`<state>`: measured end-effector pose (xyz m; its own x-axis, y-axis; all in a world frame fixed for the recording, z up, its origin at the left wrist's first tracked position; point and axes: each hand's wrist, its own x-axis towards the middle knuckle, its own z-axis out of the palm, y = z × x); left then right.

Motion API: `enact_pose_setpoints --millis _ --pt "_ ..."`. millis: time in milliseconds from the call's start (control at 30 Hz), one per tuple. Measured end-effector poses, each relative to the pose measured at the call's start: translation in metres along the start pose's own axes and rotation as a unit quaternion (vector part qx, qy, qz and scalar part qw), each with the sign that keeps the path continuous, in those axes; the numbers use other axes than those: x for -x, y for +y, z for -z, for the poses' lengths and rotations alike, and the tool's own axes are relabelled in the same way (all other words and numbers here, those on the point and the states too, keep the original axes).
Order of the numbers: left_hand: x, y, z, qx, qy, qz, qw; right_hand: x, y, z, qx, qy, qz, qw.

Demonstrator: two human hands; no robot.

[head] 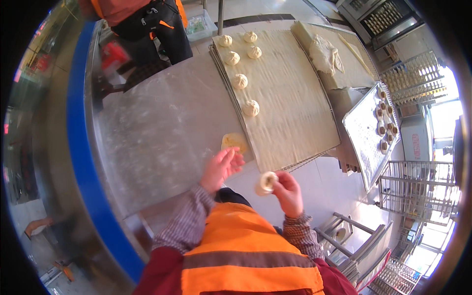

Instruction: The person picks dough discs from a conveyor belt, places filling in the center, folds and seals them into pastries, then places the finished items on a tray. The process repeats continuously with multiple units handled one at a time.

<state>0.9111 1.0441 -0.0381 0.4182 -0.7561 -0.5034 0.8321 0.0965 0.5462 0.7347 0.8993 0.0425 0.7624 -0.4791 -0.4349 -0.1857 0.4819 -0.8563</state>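
Note:
My right hand (288,192) grips a short cylinder of pale dough (264,185) by its edge, just past the tray's near corner. The end of the dough facing up shows a dark hollow or filling; which one is too blurred to tell. My left hand (224,166), fingers loosely curled and slightly apart, hangs by the near edge of the metal table (158,121). Beneath its fingertips lies a flat round dough wrapper (230,139) with a yellowish smear. Several pleated buns (251,108) stand along the left side of a cloth-lined tray (291,99).
A metal tray (363,125) at right bears several dough pieces with brown centres (381,129). Behind it, a crumpled cloth (324,55) and a stick (356,55) rest on a covered surface. Across the table stands another person (147,29). Wire racks (416,184) line the right side.

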Motion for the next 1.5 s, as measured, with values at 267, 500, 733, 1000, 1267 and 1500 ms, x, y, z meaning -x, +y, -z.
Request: enact_pose_setpoints --millis 267,500,733,1000,1267,1500 --pt "0.055 0.029 -0.018 -0.058 0.055 -0.034 0.996 -0.066 -0.006 -0.086 0.507 -0.087 0.402 0.757" --pt "0.064 0.056 0.018 -0.317 0.106 -0.002 0.942 -0.086 0.012 -0.123 0.377 -0.149 0.193 0.894" --pt "0.057 0.089 0.044 -0.328 0.017 0.090 0.940 -0.089 0.014 -0.143 0.417 -0.174 0.188 0.872" --pt "0.075 0.095 0.063 -0.043 0.072 -0.060 0.995 -0.091 0.015 -0.181 0.348 -0.126 0.160 0.915" --pt "0.082 0.109 0.088 -0.096 0.129 -0.057 0.985 -0.097 0.012 -0.215 0.448 -0.166 0.143 0.867" --pt "0.096 0.141 0.094 -0.074 0.061 0.027 0.995 -0.095 0.012 -0.232 0.330 -0.188 0.029 0.925"
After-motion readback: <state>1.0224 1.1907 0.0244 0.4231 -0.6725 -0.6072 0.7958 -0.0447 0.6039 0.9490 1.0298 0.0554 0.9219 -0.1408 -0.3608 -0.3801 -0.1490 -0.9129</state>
